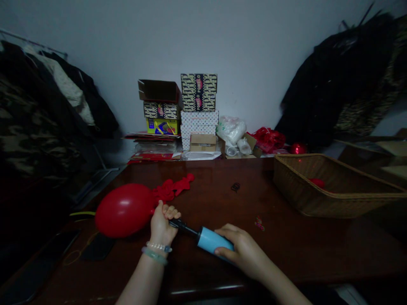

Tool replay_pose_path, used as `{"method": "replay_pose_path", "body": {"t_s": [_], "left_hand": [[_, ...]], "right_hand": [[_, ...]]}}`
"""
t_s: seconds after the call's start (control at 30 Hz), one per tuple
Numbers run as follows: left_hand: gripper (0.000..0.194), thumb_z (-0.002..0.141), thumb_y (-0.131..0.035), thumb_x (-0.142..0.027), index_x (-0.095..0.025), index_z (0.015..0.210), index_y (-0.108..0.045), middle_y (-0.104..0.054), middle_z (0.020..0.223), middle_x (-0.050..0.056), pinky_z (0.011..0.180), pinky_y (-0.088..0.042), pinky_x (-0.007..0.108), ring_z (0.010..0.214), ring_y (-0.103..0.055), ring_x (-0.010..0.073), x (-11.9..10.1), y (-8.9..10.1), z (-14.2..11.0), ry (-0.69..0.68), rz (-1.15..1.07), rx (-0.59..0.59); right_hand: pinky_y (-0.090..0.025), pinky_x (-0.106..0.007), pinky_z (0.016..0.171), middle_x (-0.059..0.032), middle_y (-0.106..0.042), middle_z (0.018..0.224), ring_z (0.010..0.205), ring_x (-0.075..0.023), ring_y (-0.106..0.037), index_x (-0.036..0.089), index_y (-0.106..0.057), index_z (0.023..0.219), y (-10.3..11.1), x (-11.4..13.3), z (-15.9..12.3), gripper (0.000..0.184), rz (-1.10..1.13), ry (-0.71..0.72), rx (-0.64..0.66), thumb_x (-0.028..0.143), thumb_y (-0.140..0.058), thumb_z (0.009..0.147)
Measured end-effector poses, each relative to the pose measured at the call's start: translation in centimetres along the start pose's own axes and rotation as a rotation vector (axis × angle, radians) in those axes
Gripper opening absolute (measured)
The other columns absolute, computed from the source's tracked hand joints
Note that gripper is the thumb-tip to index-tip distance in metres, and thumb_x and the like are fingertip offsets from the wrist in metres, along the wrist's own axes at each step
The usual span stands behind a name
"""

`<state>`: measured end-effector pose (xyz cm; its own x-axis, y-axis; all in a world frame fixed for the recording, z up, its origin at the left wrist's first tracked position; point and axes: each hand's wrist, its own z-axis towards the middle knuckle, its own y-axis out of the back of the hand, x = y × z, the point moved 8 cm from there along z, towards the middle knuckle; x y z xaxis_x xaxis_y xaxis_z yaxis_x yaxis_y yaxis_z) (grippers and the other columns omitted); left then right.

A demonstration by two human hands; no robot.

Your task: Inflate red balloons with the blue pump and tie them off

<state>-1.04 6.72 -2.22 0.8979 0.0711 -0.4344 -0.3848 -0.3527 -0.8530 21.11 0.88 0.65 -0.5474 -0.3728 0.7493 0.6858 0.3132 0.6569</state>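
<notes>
A swollen red balloon (124, 210) lies to the left, its neck reaching my left hand (164, 221). That hand is closed around the black handle end of a hand pump, at the balloon's neck; the exact joint is hidden by my fingers. My right hand (243, 250) wraps the light blue barrel of the balloon pump (212, 241). A stretch of black rod shows between the barrel and my left hand. Behind the balloon, several uninflated red balloons (167, 189) lie in a heap on the dark brown table (219, 203).
A wicker basket (305, 203) with something red inside stands at the right. Stacked boxes (199, 127), plastic bags (232, 129) and a red bundle (269, 140) line the wall. A black cord (235, 187) and a small colourful item (259, 223) lie on the table. Clothes hang on both sides.
</notes>
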Motion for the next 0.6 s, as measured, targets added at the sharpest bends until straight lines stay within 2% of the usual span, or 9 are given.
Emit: {"method": "replay_pose_path", "body": {"t_s": [0.3,0.6], "left_hand": [[0.047,0.092,-0.054,-0.035,-0.019,0.055,-0.028,-0.024,0.043,-0.008,0.040,-0.025,0.020,0.034,-0.026,0.0050,2.5,-0.8,-0.8,0.031,0.046,0.027],[0.048,0.094,-0.050,-0.034,-0.019,0.054,-0.028,-0.026,0.041,-0.007,0.039,-0.026,0.021,0.033,-0.027,0.0054,0.9,-1.0,-0.7,-0.004,0.014,0.019]], "right_hand": [[-0.046,-0.029,0.085,-0.0061,-0.066,0.101,0.094,-0.0216,-0.062,0.023,-0.068,0.113,-1.3,-0.1,0.3,0.034,0.083,0.013,-0.046,0.037,-0.068,0.082],[-0.046,-0.029,0.087,-0.0063,-0.067,0.105,0.097,-0.0218,-0.062,0.023,-0.068,0.116,-0.9,0.4,0.5,0.038,0.084,0.034,-0.054,0.036,-0.071,0.080]]}}
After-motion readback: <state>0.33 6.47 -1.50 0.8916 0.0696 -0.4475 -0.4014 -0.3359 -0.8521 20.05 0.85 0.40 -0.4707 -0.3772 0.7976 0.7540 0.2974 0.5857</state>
